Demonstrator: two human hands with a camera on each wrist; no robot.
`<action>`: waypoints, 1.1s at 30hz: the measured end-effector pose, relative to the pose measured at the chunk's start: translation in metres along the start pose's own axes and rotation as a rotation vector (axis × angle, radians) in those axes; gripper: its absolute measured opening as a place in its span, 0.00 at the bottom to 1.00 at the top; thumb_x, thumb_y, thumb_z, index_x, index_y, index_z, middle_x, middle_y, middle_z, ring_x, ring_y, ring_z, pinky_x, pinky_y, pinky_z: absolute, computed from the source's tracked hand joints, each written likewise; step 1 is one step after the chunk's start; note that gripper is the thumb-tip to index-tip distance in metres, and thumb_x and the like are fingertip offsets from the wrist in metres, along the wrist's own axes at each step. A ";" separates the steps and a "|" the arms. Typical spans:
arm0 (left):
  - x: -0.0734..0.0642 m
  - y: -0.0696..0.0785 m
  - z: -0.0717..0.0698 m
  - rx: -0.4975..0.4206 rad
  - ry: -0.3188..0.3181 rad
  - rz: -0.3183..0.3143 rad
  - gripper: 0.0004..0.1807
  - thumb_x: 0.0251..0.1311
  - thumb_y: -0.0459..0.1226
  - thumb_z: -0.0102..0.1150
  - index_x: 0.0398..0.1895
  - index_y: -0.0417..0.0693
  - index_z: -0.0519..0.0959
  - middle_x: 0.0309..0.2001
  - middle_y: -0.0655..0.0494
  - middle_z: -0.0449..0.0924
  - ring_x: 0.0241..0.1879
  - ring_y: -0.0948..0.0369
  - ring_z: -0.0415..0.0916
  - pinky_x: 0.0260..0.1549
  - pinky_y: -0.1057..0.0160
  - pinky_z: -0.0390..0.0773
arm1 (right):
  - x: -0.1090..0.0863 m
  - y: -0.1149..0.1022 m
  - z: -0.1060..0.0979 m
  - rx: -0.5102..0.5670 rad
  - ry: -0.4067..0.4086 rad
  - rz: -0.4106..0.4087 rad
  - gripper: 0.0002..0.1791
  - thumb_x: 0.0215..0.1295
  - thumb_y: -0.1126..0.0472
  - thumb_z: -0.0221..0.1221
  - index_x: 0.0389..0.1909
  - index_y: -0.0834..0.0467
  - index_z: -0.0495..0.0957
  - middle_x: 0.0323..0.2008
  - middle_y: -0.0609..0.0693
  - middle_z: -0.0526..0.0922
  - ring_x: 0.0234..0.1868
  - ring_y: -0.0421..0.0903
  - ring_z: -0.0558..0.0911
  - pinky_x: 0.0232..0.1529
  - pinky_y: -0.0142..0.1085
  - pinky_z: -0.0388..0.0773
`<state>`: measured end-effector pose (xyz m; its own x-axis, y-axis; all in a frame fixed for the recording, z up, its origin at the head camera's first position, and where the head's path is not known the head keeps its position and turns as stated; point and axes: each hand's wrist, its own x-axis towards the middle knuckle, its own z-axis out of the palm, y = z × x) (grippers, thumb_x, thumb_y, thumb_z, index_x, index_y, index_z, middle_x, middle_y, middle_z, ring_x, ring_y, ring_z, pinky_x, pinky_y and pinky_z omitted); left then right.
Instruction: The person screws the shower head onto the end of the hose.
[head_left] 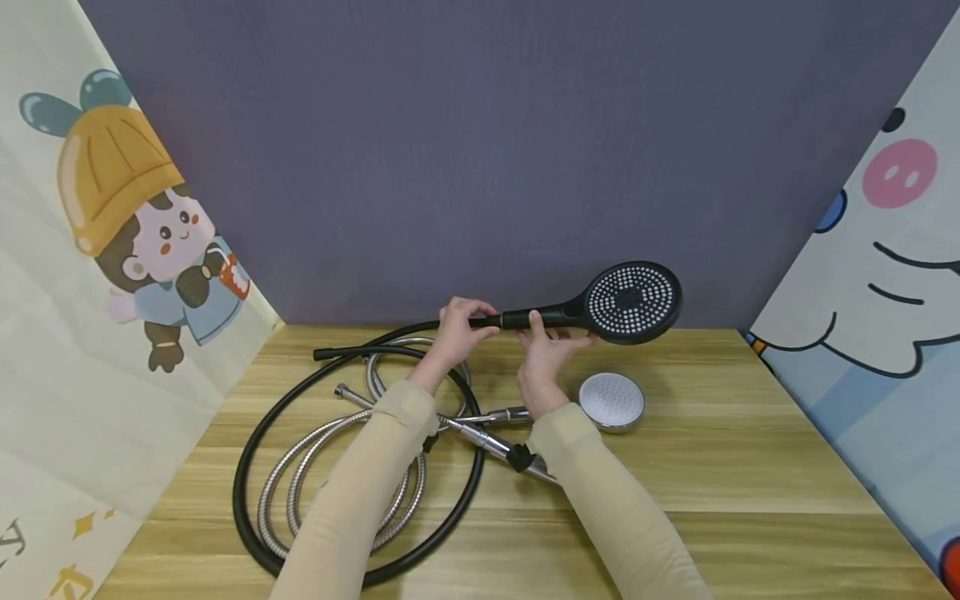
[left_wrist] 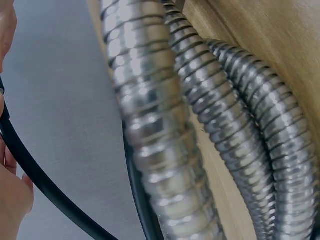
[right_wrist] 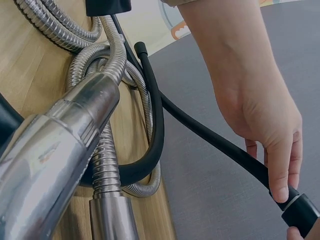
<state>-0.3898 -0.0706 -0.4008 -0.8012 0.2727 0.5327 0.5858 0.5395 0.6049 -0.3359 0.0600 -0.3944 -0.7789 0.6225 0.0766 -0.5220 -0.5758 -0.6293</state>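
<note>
In the head view a black shower head (head_left: pixel 632 302) with a pale-dotted face is held up near the back wall. My right hand (head_left: pixel 546 367) holds its handle (head_left: pixel 553 316) from below, the thumb in front. Close by, my left hand (head_left: pixel 455 333) pinches the black hose (head_left: pixel 251 433) where it meets the handle's end. In the right wrist view the left hand (right_wrist: pixel 260 105) has its fingers on the hose end at the black handle (right_wrist: pixel 302 215). A pale seam shows at that joint; how tightly the parts fit, I cannot tell.
Coiled metal hoses (head_left: pixel 296 467) lie on the wooden table (head_left: pixel 750 483), inside the black hose's loop. A chrome shower head (head_left: pixel 611 402) with a white face lies below the black one. Chrome handles (head_left: pixel 487 437) cross between the forearms. A grey wall (head_left: pixel 510 150) stands behind.
</note>
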 end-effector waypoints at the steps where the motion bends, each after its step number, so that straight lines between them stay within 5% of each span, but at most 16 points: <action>1: 0.000 0.000 0.000 -0.006 -0.004 0.001 0.14 0.51 0.42 0.70 0.42 0.51 0.82 0.42 0.56 0.81 0.49 0.57 0.67 0.56 0.51 0.55 | 0.000 0.000 0.001 -0.002 0.000 -0.001 0.56 0.56 0.72 0.63 0.68 0.37 0.33 0.56 0.64 0.60 0.51 0.55 0.77 0.44 0.52 0.79; 13: -0.002 -0.001 -0.004 -0.007 -0.138 -0.037 0.17 0.68 0.46 0.49 0.52 0.48 0.79 0.51 0.50 0.80 0.55 0.54 0.66 0.56 0.47 0.51 | -0.002 -0.003 0.002 -0.017 -0.015 0.021 0.58 0.59 0.71 0.61 0.69 0.36 0.26 0.59 0.62 0.56 0.54 0.54 0.74 0.47 0.51 0.78; 26: -0.002 -0.001 -0.003 -0.012 -0.143 -0.059 0.16 0.66 0.45 0.52 0.51 0.50 0.79 0.49 0.53 0.81 0.52 0.55 0.68 0.57 0.49 0.53 | -0.002 -0.001 0.002 -0.004 -0.007 0.009 0.55 0.58 0.72 0.61 0.68 0.38 0.31 0.58 0.62 0.56 0.54 0.55 0.75 0.48 0.54 0.77; 33: -0.001 0.000 -0.004 0.000 -0.099 -0.020 0.13 0.63 0.42 0.58 0.48 0.49 0.81 0.46 0.54 0.82 0.52 0.56 0.68 0.56 0.48 0.55 | -0.002 -0.001 0.001 -0.020 -0.015 0.006 0.54 0.58 0.71 0.61 0.68 0.37 0.31 0.59 0.62 0.56 0.53 0.54 0.76 0.47 0.51 0.78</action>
<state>-0.3883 -0.0736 -0.3989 -0.8210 0.3389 0.4595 0.5693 0.5459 0.6147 -0.3342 0.0589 -0.3925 -0.7872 0.6110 0.0836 -0.5101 -0.5690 -0.6451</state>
